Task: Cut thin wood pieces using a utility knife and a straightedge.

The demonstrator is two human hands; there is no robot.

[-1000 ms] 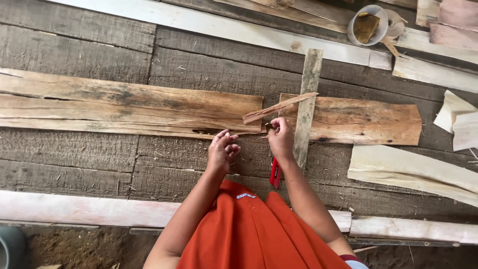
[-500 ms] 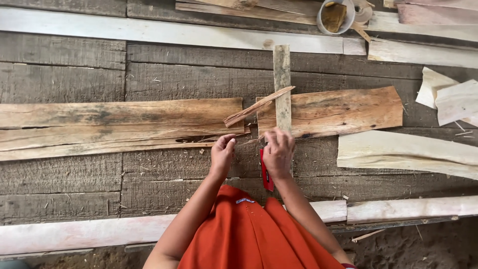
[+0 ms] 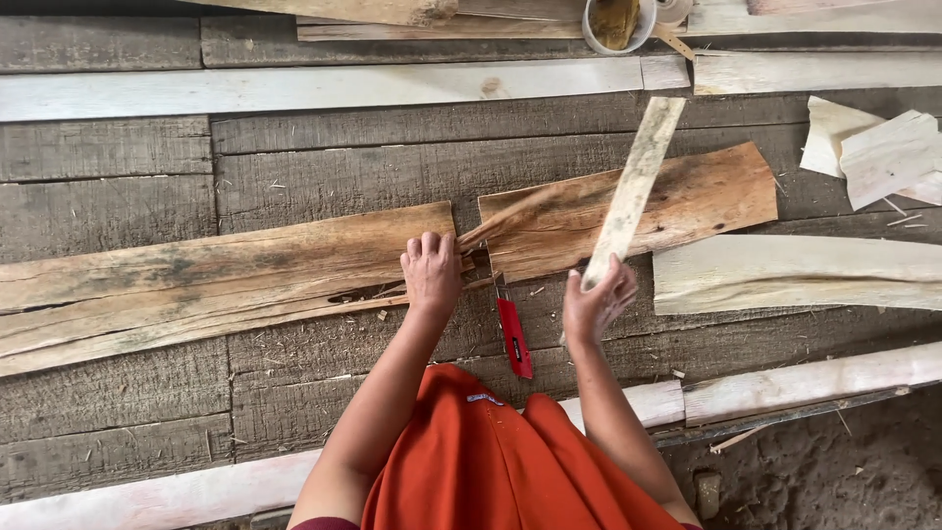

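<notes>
The right hand [image 3: 597, 302] was closed round the lower end of a pale slat [image 3: 633, 188], which was held tilted up and away over the short board [image 3: 628, 208]. The left hand [image 3: 432, 272] was laid flat, fingers together and gripping nothing, on the right end of the long board [image 3: 211, 280], just beside the gap between the two boards. A thin splinter [image 3: 500, 218] was seen running from near the left hand across onto the short board. A red-handled tool [image 3: 512, 336] was left lying on the plank floor [image 3: 334, 177] between the two hands, untouched by either. An orange garment [image 3: 491, 461] was seen below the forearms. To the right of the slat, a pale thick board [image 3: 795, 273] was laid on the floor, close to the short board. Pale offcuts [image 3: 868, 149] were seen at the right edge, well apart from the hands. A round tub [image 3: 616, 22] was set at the top edge, beyond a long whitish batten [image 3: 324, 86].
</notes>
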